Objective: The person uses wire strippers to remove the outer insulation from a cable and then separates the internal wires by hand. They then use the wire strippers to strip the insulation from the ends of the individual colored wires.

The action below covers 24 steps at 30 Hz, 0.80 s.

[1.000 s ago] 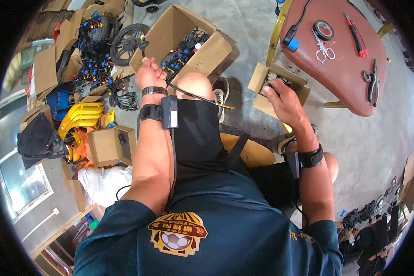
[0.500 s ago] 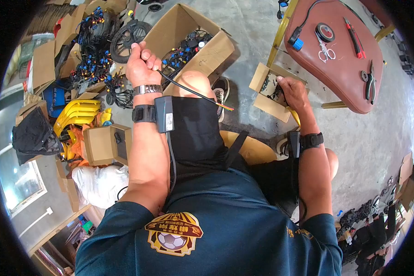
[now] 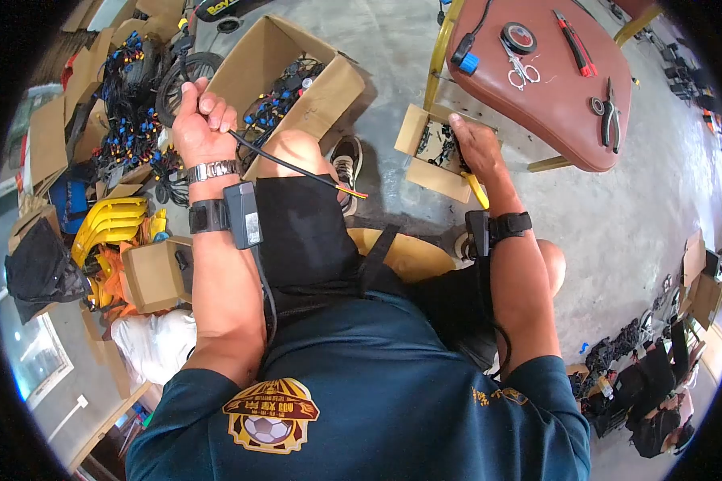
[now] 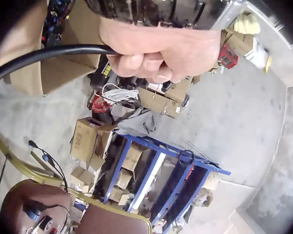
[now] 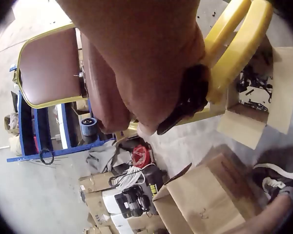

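My left hand (image 3: 203,132) is raised over the left knee, fingers curled round a black cable (image 3: 285,166). From the fist the cable slants down to the right and ends in thin coloured wires (image 3: 359,194); in the left wrist view the cable (image 4: 49,51) arches out of the curled fingers. My right hand (image 3: 479,148) grips plier-like tool with yellow handles (image 5: 241,48) and a black head, mostly hidden by the hand in the head view. Beside that hand stands a small open carton (image 3: 441,178) with small black parts in it.
A large carton (image 3: 329,100) of blue-tipped connectors stands ahead. On the brown chair seat (image 3: 537,112) at the right lie black tape (image 3: 518,38), scissors (image 3: 524,74), a red cutter (image 3: 576,46) and pliers (image 3: 611,120). Heaped cables (image 3: 124,120) and yellow parts (image 3: 108,228) lie left.
The right hand has shifted forward and to the right side of the small carton, uncovering its inside. The left hand keeps hold of the cable and has risen a little. The head view has turned rightward.
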Each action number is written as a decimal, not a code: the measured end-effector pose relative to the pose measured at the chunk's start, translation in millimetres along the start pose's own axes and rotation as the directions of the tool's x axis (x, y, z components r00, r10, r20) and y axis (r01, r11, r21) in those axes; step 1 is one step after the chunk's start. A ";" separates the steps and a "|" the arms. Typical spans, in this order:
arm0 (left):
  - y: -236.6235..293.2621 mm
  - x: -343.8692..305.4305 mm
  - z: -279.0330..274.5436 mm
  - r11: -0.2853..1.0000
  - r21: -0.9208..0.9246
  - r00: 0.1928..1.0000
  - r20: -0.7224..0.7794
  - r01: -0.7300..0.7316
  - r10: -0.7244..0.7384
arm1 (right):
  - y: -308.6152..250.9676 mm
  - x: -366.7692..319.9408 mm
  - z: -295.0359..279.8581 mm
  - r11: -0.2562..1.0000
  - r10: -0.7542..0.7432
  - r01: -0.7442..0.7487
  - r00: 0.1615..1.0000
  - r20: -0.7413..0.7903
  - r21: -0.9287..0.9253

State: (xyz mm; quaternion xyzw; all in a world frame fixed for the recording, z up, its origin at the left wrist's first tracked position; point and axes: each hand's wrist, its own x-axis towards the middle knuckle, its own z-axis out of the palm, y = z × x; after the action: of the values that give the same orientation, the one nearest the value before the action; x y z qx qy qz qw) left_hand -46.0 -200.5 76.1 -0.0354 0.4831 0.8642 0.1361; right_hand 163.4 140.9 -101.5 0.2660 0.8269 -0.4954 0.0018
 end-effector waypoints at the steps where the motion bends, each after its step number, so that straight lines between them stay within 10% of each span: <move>1: -0.1 0.3 -0.5 1.000 -0.004 0.999 0.036 0.004 -0.004 | 0.3 1.6 -0.6 1.000 0.012 -0.012 1.000 0.007 -0.007; 8: -1.5 -1.9 5.7 1.000 -0.002 0.999 0.047 0.018 -0.018 | -7.0 1.0 -9.7 0.984 0.163 -0.171 0.973 0.162 0.040; 24: -16.5 4.4 17.4 0.999 0.014 0.999 0.021 0.043 -0.043 | 20.4 4.1 10.5 0.975 0.105 -0.097 0.994 -0.026 0.200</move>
State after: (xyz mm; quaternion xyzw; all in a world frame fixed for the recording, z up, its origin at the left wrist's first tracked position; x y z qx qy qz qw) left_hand -44.6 -176.8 70.9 -0.0357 0.4864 0.8582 0.1601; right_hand 166.2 141.6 -124.6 0.3154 0.7587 -0.5698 -0.0145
